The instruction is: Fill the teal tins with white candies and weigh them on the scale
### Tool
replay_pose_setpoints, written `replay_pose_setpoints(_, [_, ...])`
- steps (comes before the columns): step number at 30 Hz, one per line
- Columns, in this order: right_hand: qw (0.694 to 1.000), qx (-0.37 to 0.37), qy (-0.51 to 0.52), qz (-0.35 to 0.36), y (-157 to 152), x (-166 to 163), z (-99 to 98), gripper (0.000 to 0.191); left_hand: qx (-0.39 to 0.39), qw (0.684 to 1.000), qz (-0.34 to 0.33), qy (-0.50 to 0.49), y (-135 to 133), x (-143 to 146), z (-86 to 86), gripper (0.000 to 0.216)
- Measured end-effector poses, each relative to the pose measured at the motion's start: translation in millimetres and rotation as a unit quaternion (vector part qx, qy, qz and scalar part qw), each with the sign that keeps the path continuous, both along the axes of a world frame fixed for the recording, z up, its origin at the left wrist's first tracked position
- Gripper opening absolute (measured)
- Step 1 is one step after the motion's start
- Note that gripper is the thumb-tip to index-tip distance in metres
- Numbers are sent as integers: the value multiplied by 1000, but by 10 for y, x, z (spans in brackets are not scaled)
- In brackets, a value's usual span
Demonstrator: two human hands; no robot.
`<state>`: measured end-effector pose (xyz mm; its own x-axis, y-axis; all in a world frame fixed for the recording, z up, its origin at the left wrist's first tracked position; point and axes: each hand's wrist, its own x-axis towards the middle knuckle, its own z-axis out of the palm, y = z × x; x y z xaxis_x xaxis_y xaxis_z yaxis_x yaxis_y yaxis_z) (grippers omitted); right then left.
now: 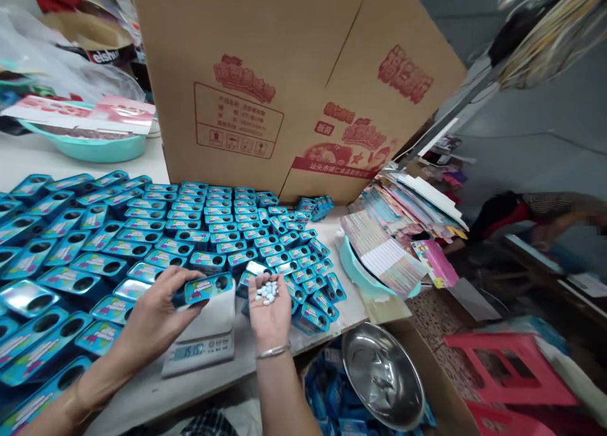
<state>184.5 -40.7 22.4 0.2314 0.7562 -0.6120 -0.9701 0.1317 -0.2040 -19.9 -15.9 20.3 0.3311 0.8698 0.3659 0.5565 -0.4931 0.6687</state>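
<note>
My left hand (159, 306) grips a small blue tin (203, 290) by its end, fingers and thumb around it, at the platform of a digital scale (215, 344). Whether the tin rests on the scale, I cannot tell. My right hand (270, 322) is palm up and cupped beside the scale, with several small white candies (267, 292) lying in it. Rows of similar blue tins (137, 235), each with a dark round hole in its top, stand around both hands.
A large cardboard box (294, 37) stands behind the tins. At right are a turquoise basin (351, 265) with printed sheets on it and a metal bowl (403, 366) over a box of blue packs. Red stools (512, 366) are on the floor. Another person (526, 208) is at far right.
</note>
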Motion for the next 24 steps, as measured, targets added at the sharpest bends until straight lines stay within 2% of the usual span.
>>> replay_pose_setpoints(3, [1000,-7,4,23,81,-153,9,27,54,997,-57,28,7,52,377,34])
replay_pose_setpoints(6, [999,-13,27,36,180,-292,14,25,98,981,-112,123,80,155,570,44])
replay_pose_setpoints(10, [998,-17,63,27,264,-402,-13,27,88,965,-133,209,182,283,557,46])
replay_pose_setpoints(15, [995,-23,89,33,279,-407,-25,26,102,967,-121,199,178,327,556,46])
replay_pose_setpoints(19, [995,-13,93,23,281,-413,-47,28,70,962,-117,236,186,335,539,49])
replay_pose_setpoints(24, [995,-20,94,38,260,-388,-44,23,41,976,-110,183,199,283,546,40])
